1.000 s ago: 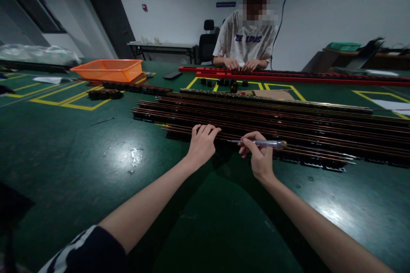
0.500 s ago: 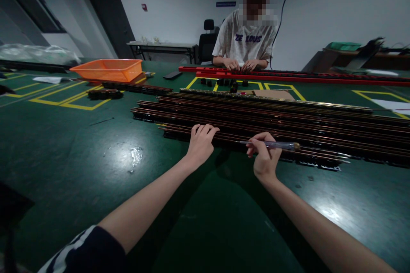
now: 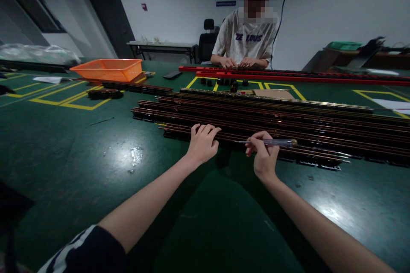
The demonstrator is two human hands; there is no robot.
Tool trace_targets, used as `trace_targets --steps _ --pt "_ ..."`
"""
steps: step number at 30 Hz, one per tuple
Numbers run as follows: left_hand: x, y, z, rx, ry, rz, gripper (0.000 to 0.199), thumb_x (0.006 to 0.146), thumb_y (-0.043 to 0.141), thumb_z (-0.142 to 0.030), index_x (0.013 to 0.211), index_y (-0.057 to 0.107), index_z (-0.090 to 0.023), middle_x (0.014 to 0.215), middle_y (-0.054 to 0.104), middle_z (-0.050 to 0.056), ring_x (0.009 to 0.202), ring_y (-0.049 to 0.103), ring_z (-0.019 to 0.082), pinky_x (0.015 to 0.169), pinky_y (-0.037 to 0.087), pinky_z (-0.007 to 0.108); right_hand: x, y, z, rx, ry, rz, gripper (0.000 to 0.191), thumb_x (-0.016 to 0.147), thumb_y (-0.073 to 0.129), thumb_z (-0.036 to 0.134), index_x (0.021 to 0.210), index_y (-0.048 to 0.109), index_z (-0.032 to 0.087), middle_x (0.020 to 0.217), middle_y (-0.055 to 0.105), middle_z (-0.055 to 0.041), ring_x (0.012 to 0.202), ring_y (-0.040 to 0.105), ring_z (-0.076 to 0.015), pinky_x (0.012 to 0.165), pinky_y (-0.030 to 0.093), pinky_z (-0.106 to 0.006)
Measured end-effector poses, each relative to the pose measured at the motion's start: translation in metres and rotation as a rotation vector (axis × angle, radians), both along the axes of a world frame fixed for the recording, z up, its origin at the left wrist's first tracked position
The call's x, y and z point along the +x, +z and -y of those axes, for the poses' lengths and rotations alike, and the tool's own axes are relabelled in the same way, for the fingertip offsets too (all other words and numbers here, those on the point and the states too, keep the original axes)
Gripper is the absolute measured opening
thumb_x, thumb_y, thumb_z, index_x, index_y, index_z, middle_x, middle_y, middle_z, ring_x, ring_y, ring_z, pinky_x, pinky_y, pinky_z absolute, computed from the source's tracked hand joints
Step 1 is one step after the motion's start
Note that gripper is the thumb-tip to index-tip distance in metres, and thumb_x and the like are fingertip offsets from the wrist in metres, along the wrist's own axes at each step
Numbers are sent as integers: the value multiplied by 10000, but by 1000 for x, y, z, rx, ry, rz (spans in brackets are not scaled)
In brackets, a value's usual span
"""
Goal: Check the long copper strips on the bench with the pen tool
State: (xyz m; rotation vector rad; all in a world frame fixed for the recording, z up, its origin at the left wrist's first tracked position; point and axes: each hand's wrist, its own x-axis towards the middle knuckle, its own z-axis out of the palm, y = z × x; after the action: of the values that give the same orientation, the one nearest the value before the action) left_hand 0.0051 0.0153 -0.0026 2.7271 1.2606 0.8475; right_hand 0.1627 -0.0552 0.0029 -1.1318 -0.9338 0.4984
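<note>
My left hand [image 3: 202, 144] grips the nearest long dark rail [image 3: 177, 133] from above. Its fingers bend over the rail and its thumb is on the near side; the exact contact is hidden. In my right hand [image 3: 264, 155] is a slim screwdriver [image 3: 282, 142] with a clear purplish handle, held between thumb and fingers. The screwdriver's thin shaft points left, low over the same rail, towards my left hand. Behind this rail, several more dark rails with thin coppery rods [image 3: 275, 116] lie side by side across the table.
An orange plastic basket [image 3: 109, 70] stands back left, near short dark rail pieces [image 3: 105, 93]. Small black blocks [image 3: 226, 82] and cardboard [image 3: 275, 94] lie behind the rails. Across the green table [image 3: 153, 204], a person [image 3: 245, 42] works at long red rails [image 3: 304, 77].
My right hand has shifted slightly left with the screwdriver. My left thumb has moved a little to the right along the rail. Across the table, the other person's hands have moved slightly.
</note>
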Motion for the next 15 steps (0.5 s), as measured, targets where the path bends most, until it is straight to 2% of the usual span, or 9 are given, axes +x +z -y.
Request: trace_targets --steps 7,15 --pt "1 1 1 39 -16 -11 329 840 491 -313 1124 574 -171 1093 631 76 1062 538 226 1005 268 437 0 0 -1 -3 -3 4 95 727 557 203 636 534 183 495 538 47 370 476 -80 347 369 -197" --pt "1 -3 -1 84 -10 -22 290 862 489 -277 1117 573 -167 1085 633 69 1047 547 220 996 274 433 0 -1 0 -7 1 29 97 739 553 201 645 536 184 502 538 45 382 478 -83 356 369 -205"
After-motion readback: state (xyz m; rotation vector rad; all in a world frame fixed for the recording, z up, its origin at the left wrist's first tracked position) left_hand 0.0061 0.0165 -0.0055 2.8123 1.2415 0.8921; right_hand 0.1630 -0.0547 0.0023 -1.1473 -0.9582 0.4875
